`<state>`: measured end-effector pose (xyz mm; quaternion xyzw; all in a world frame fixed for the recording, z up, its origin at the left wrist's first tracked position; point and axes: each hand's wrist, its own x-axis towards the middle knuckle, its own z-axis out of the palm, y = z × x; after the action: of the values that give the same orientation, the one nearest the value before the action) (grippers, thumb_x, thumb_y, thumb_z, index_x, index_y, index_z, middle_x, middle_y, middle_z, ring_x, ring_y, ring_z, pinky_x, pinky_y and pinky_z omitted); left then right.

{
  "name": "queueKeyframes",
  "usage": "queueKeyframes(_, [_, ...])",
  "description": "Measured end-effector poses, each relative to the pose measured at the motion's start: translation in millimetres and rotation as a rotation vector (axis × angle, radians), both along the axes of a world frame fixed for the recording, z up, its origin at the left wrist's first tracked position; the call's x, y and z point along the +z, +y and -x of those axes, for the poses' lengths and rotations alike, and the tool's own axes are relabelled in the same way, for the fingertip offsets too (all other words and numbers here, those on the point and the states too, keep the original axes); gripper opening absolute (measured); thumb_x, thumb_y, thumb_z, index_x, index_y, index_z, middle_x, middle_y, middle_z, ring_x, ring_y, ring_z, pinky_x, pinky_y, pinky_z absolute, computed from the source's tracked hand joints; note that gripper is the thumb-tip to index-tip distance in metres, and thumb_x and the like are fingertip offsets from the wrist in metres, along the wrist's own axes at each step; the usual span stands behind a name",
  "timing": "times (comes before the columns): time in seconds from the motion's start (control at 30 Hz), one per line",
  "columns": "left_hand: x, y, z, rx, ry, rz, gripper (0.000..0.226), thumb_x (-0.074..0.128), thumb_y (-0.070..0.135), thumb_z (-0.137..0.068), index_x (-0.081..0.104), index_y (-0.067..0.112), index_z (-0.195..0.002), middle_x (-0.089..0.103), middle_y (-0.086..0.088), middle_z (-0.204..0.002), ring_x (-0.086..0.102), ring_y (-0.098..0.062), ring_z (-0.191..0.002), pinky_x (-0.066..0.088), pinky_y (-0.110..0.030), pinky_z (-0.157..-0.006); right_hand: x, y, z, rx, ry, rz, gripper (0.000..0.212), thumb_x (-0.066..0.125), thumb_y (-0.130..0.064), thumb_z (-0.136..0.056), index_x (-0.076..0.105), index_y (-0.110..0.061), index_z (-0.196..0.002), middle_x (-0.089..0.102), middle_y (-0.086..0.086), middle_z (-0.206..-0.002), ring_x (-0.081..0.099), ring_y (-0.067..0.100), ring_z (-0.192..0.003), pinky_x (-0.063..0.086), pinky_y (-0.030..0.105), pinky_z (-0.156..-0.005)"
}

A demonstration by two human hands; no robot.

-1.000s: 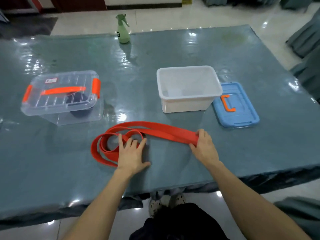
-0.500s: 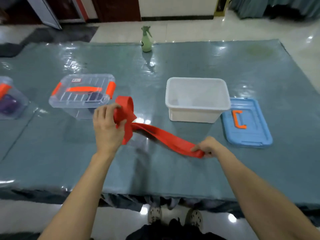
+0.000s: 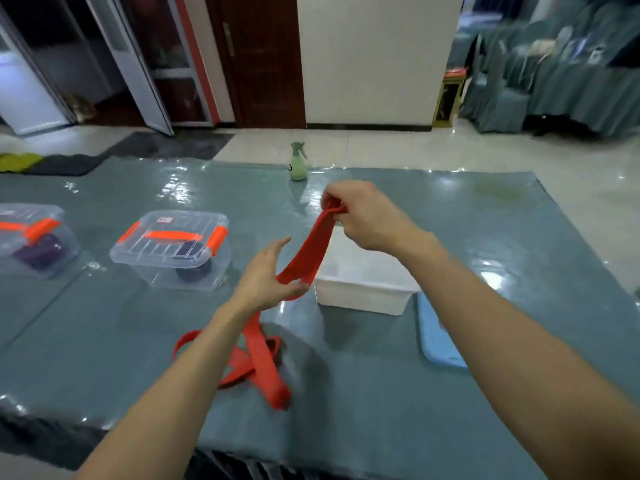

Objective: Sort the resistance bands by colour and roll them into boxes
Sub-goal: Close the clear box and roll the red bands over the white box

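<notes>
Nearest, at 6 o'clock on the teal table (image 3: 104, 341), the slack of the red band (image 3: 266, 368) lies in loose crossed loops. From there it rises to the left hand (image 3: 263, 278), whose fingers are straight and together, the band draped over its thumb. The strap then climbs toward 1 o'clock to the right hand (image 3: 363, 216), fingers curled and pinching its upper end, raised above the open white box (image 3: 363, 289). A blue lid (image 3: 433, 337) lies flat at the box's 4 o'clock. At 10 o'clock stands a lidded clear box (image 3: 169, 247) with orange clips, a dark roll inside; at 9 o'clock, a second clear box (image 3: 31, 240) holds something purple. A green spray bottle (image 3: 298, 162) stands at 12 o'clock on the far edge.
</notes>
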<state>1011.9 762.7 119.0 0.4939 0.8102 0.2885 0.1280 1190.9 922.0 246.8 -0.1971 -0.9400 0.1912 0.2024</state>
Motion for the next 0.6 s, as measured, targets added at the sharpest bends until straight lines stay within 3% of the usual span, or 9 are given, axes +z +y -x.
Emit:
queueKeyframes(0.1, [38.8, 27.4, 8.0, -0.083, -0.167, -0.090, 0.060, 0.084, 0.048, -0.087, 0.067, 0.024, -0.140, 0.073, 0.003, -0.138, 0.066, -0.014, -0.129, 0.049, -0.041, -0.118, 54.3, 6.7, 2.0, 0.040, 0.199, -0.156, 0.027, 0.066, 0.009, -0.092, 0.071, -0.014, -0.106, 0.065, 0.004, -0.110, 0.062, 0.023, -0.097, 0.054, 0.038, -0.092])
queueKeyframes(0.17, [70.4, 44.6, 18.1, -0.137, -0.303, -0.172, 0.033, 0.077, 0.037, -0.098, 0.072, 0.021, -0.126, 0.082, -0.002, -0.116, 0.075, -0.020, -0.109, 0.057, -0.051, -0.107, 91.4, 13.5, -1.1, 0.027, 0.274, -0.231, 0.026, 0.069, 0.005, -0.094, 0.072, -0.015, -0.109, 0.061, 0.003, -0.117, 0.061, 0.019, -0.101, 0.053, 0.032, -0.095])
queueKeyframes(0.2, [83.4, 52.5, 24.3, -0.139, -0.363, -0.204, 0.025, 0.074, 0.034, -0.104, 0.072, 0.021, -0.125, 0.083, -0.002, -0.112, 0.078, -0.024, -0.108, 0.060, -0.054, -0.104, 104.1, 18.4, -1.9, 0.018, 0.296, -0.251, 0.024, 0.070, 0.003, -0.096, 0.072, -0.016, -0.111, 0.060, 0.003, -0.120, 0.062, 0.019, -0.103, 0.053, 0.032, -0.097])
queueKeyframes(0.27, [128.9, 63.8, 35.7, -0.150, -0.352, -0.301, 0.019, 0.070, 0.035, -0.107, 0.070, 0.022, -0.122, 0.085, 0.003, -0.105, 0.081, -0.022, -0.105, 0.063, -0.052, -0.099, 137.4, 25.2, -5.1, -0.035, 0.357, -0.312, 0.024, 0.070, -0.001, -0.098, 0.071, -0.015, -0.118, 0.060, 0.004, -0.124, 0.064, 0.021, -0.107, 0.054, 0.037, -0.100])
queueKeyframes(0.33, [186.7, 71.4, 47.8, -0.079, -0.147, -0.442, 0.016, 0.077, 0.040, -0.101, 0.067, 0.028, -0.106, 0.080, 0.012, -0.087, 0.078, -0.007, -0.085, 0.065, -0.043, -0.084, 171.2, 32.5, -5.2, -0.114, 0.450, -0.352, 0.026, 0.068, -0.006, -0.102, 0.067, -0.015, -0.126, 0.062, 0.006, -0.126, 0.066, 0.024, -0.109, 0.055, 0.042, -0.102])
queueKeyframes(0.4, [245.2, 75.8, 58.7, 0.050, 0.055, -0.606, 0.028, 0.081, 0.044, -0.096, 0.059, 0.028, -0.091, 0.074, 0.008, -0.077, 0.072, -0.010, -0.073, 0.062, -0.041, -0.071, 206.0, 36.0, -4.4, -0.213, 0.527, -0.334, 0.030, 0.066, -0.011, -0.105, 0.059, -0.014, -0.134, 0.064, 0.009, -0.128, 0.066, 0.027, -0.114, 0.055, 0.047, -0.106])
queueKeyframes(0.5, [310.0, 75.7, 69.1, -0.009, -0.006, -0.708, 0.027, 0.080, 0.029, -0.099, 0.053, 0.023, -0.100, 0.079, -0.002, -0.090, 0.082, -0.018, -0.082, 0.068, -0.049, -0.078, 243.2, 33.8, -3.8, -0.271, 0.635, -0.243, 0.044, 0.069, -0.018, -0.105, 0.048, -0.013, -0.144, 0.069, 0.009, -0.130, 0.066, 0.025, -0.118, 0.052, 0.041, -0.110])
queueKeyframes(0.6, [350.9, 70.9, 84.7, -0.001, 0.047, -0.845, 0.035, 0.080, 0.027, -0.099, 0.051, 0.023, -0.118, 0.071, -0.006, -0.099, 0.078, -0.023, -0.084, 0.064, -0.033, -0.071, 263.0, 28.8, -1.9, -0.274, 0.614, -0.284, 0.039, 0.072, -0.021, -0.104, 0.056, -0.011, -0.139, 0.067, 0.006, -0.127, 0.062, 0.019, -0.115, 0.054, 0.041, -0.108])
